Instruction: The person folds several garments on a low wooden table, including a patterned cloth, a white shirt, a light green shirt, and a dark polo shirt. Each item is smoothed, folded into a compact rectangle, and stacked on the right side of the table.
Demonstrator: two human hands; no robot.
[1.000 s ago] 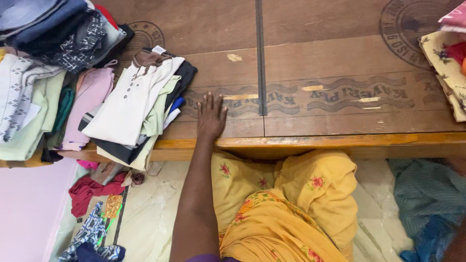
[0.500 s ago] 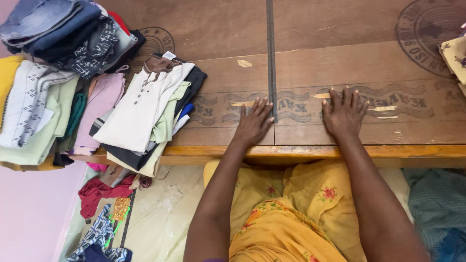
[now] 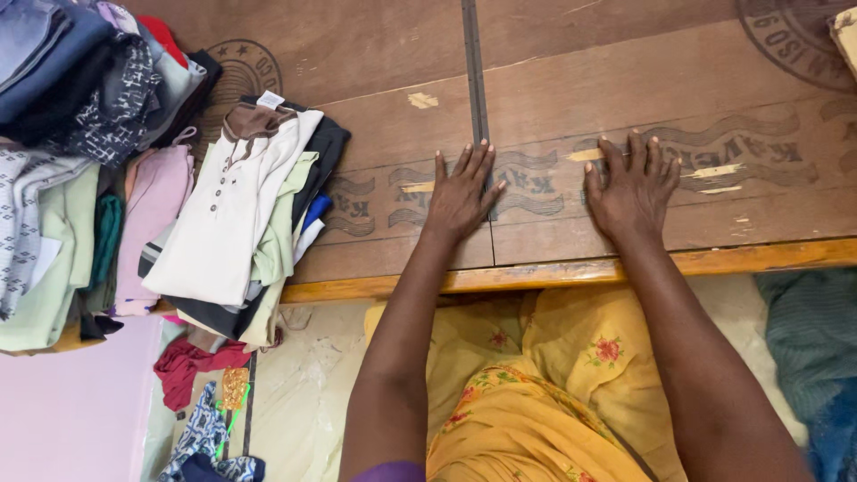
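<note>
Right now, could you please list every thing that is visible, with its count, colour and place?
wooden platform: one, brown, across the top, printed marks on it.
white shirt: one, white with brown collar, topmost of the folded pile at the platform's left edge.
folded clothes: several piles, mixed pink, green, blue, grey, far left.
loose clothes: a few, red and blue patterned, on the floor lower left.
teal cloth: one, right edge, on the floor.
yellow garment: one, yellow with flowers, worn by the person.
left hand: flat on the platform, empty.
right hand: flat on the platform, empty.
</note>
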